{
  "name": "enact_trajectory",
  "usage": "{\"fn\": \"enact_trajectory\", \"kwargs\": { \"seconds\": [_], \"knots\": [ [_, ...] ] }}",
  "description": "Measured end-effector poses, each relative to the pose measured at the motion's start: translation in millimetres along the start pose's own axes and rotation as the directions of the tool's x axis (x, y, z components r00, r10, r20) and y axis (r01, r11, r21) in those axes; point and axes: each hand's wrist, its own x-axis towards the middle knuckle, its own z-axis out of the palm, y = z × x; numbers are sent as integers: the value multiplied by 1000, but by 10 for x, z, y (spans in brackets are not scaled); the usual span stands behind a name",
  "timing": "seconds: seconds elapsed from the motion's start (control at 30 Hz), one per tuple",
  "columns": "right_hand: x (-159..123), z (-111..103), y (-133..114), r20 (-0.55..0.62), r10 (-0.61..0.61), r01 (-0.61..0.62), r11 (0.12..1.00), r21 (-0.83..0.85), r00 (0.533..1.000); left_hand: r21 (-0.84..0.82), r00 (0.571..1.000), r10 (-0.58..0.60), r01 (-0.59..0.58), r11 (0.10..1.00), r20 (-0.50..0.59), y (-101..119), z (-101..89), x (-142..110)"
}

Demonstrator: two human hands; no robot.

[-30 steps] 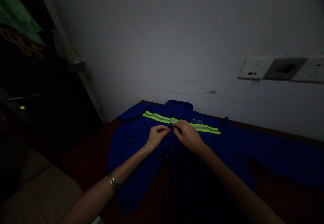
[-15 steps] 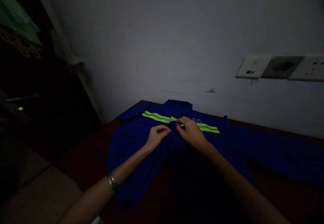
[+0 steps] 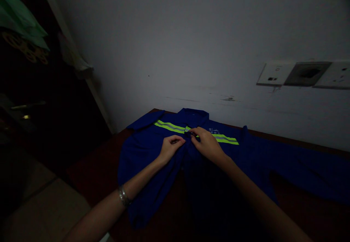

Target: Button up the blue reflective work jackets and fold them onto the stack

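A blue work jacket (image 3: 147, 143) with yellow-green and grey reflective strips lies spread front side up, its collar toward the wall. My left hand (image 3: 171, 148) pinches the jacket's front edge just below the chest strip. Close beside it, my right hand (image 3: 206, 142) pinches the front placket at the level of the strip, lifting a small fold of cloth. The fingertips are a short way apart. Any button or fastener between them is too dark to make out. The lower front of the jacket falls in deep shadow.
The jacket rests on a dark reddish table (image 3: 90, 154) against a pale wall (image 3: 175, 45). Wall sockets (image 3: 276, 75) are at the right. On the left stands a dark door with a handle (image 3: 28, 106), and green cloth (image 3: 20, 15) hangs above. Pale floor (image 3: 49, 205) shows lower left.
The view has shifted slightly, so everything sits a little further right. Both hands keep their pinch on the jacket front with hardly any movement.
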Motion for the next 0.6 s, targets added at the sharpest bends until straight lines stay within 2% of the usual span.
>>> {"fn": "enact_trajectory", "kwargs": {
  "seconds": [0.27,0.4,0.5,0.6],
  "knots": [
    [0,-40,0,-2,20,-20,999,32,1000,70,995,41,-47,996,89,16,10,-54],
    [19,-55,-3,-38,-4,9,992,128,999,125,979,96,-120,985,178,38,15,-93],
    [24,-82,-31,10,-38,34,967,253,999,163,933,127,-191,968,335,114,-8,-145],
    [20,-142,-93,127,-35,-5,954,300,991,181,844,124,-251,951,521,257,-127,-155]
  ]
}}
